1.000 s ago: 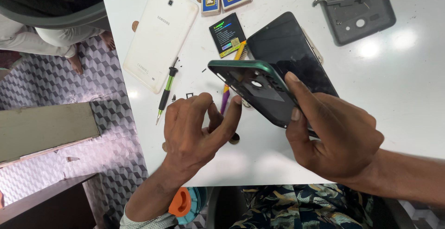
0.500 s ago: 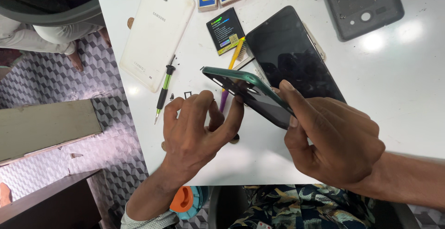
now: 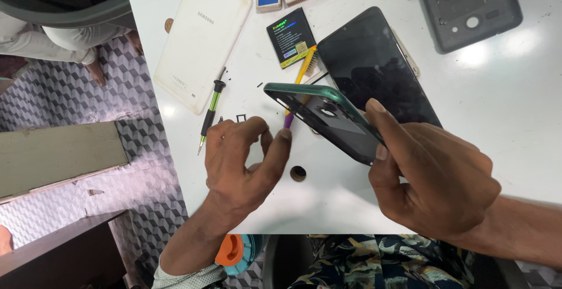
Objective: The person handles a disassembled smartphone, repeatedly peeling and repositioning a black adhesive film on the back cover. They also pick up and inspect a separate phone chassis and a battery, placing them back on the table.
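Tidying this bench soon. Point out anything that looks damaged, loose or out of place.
The green frame in the right hand is a bare phone shell with open holes, apart from the black screen lying on the table. A grey back cover also lies stripped. A small dark round part sits loose by the left hand.

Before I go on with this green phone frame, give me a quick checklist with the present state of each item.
1. Right hand grips the green phone frame: ok.
2. Left hand on the frame: fingertips at its lower edge, contact cannot tell.
3. Frame lifted off the white table: ok.
4. Black phone lies flat behind the frame: ok.
5. Screwdriver beside the left hand, not held: ok.
6. Small loose parts near the left hand: too small, cannot tell.
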